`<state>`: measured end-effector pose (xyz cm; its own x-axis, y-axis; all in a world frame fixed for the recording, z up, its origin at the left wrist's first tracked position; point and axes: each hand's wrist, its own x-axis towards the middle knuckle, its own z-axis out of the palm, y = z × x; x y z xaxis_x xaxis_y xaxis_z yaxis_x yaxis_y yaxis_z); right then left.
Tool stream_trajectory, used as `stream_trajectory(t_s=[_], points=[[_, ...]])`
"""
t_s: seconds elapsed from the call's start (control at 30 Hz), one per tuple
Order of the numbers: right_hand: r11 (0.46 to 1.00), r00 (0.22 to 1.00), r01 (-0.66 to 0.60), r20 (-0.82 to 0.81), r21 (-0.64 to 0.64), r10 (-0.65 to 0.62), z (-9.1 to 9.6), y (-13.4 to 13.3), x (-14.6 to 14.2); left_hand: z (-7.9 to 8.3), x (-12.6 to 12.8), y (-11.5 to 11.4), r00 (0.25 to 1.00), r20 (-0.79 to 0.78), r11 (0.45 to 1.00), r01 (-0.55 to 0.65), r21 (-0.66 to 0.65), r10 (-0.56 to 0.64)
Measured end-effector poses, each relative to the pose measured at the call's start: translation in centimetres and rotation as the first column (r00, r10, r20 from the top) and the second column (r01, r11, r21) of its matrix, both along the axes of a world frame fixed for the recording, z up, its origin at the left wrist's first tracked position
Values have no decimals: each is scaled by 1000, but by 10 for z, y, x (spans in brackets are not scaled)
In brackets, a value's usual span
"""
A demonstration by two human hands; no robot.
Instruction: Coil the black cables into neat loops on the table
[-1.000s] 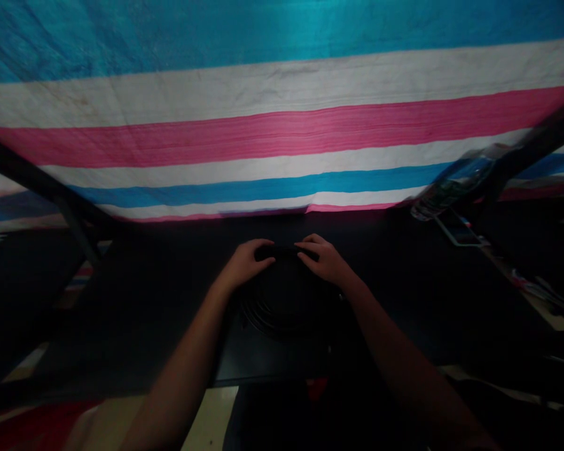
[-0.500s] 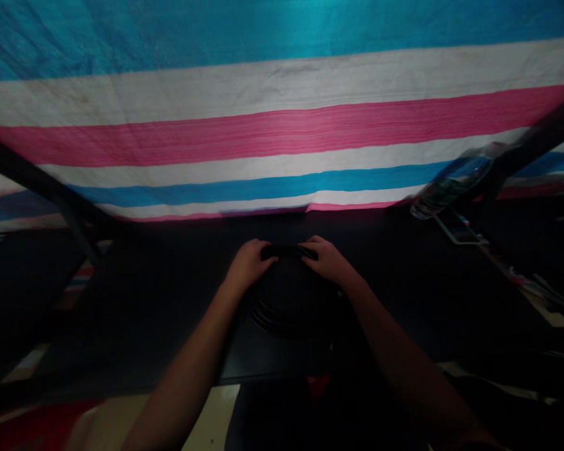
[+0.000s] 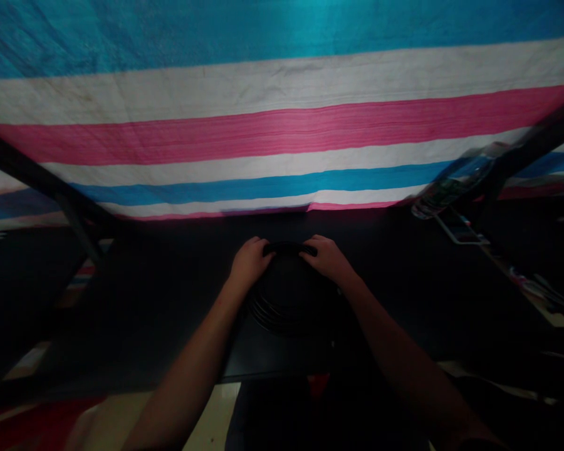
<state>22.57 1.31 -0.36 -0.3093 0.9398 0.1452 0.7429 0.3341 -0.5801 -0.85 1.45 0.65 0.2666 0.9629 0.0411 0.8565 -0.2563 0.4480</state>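
A coil of black cable [image 3: 272, 313] lies on the black table [image 3: 169, 269], its loops forming a ring. My left hand [image 3: 251, 260] grips the far edge of the coil on its left side, thumb inward. On the far right side of the ring, my right hand [image 3: 326, 255] holds the same bundled strands. Between the two hands a short stretch of the bundle shows. Darkness hides much of the coil's right side, and a small pale spot is visible there.
Behind the table hangs a striped tarp [image 3: 282, 131] in blue, white and pink. A clear plastic bottle [image 3: 455, 181] stands at the back right beside a phone-like flat object [image 3: 460, 228]. Dark frame bars [image 3: 42, 178] slant at both sides.
Both hands stay on the coil and have shifted very slightly, the fingers staying closed around it. Otherwise the scene looks the same.
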Motion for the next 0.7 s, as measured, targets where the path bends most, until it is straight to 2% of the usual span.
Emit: stream_trajectory(t_s=[0.2, 0.3, 0.43, 0.5, 0.57, 0.63, 0.7], points=[[1000, 1000, -1, -22, -11, 0, -3, 0, 6, 4, -13, 0, 998, -59, 997, -25, -70, 21], [1000, 1000, -19, 18, 2, 19, -1, 1, 6, 3, -13, 1, 995, -98, 998, -21, -55, 15], [1000, 998, -12, 55, 19, 11, 3, 1, 4, -1, -10, 3, 997, -65, 999, -37, -27, 35], [1000, 999, 2, 45, 26, -3, 2, 1, 4, -2, -10, 4, 999, -1, 998, -50, -28, 50], [998, 999, 38, 4, 44, -39, 1, 2, 6, -2, -12, 5, 988, 142, 997, -57, -41, 63], [995, 993, 85, -81, 54, -80, -2, 3, 9, 0, -17, 5, 948, 310, 997, -59, -51, 72], [993, 980, 104, -173, 49, -94, -4, 5, 13, 2, -25, 5, 923, 376, 996, -58, -68, 79]])
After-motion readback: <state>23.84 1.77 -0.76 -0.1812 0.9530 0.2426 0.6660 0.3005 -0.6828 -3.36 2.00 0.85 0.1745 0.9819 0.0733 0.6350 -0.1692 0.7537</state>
